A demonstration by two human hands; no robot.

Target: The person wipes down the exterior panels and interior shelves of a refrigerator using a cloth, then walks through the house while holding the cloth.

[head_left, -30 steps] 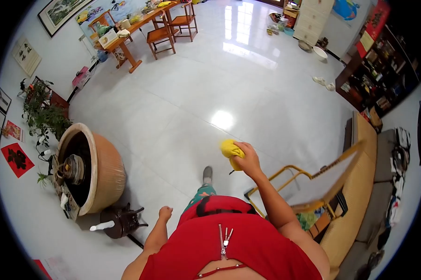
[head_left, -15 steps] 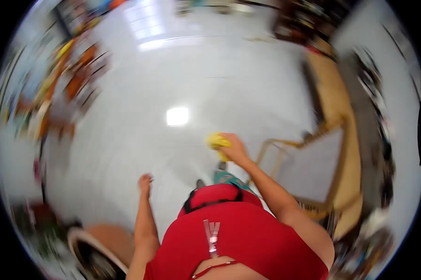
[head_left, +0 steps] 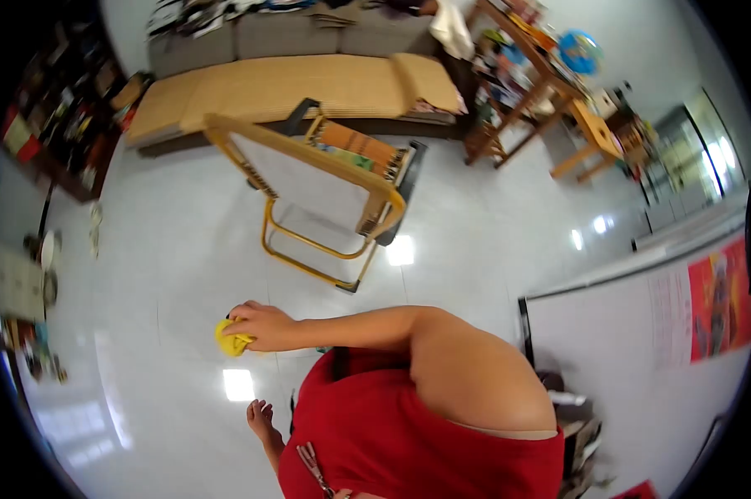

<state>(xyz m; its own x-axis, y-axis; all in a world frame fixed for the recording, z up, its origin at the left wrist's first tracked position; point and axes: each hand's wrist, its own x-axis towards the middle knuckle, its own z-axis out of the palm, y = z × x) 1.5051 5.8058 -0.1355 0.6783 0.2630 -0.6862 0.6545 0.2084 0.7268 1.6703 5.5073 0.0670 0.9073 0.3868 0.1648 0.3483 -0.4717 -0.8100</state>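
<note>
A crumpled yellow cloth point(head_left: 232, 339) is bunched in my right hand point(head_left: 266, 326), its fingers wrapped round it. That arm stretches out to the left in front of my red top, above the tiled floor. Low in the view is my left hand point(head_left: 261, 418), loosely curled with the fingers apart and holding nothing. Beyond my right arm stands a folding lounge chair point(head_left: 334, 187) with a yellow frame and a pale sling, apart from both hands.
A grey sofa with a woven mat point(head_left: 284, 87) spans the back. A wooden desk point(head_left: 529, 50), a blue globe point(head_left: 579, 51) and a wooden stool point(head_left: 593, 131) stand at the right. A dark shelf point(head_left: 68, 91) is at the left, a white door point(head_left: 608, 333) at the right.
My view has swung to the right, bringing the sofa and chair ahead of me. The yellow cloth stays in my right hand, while my left hand stays free.
</note>
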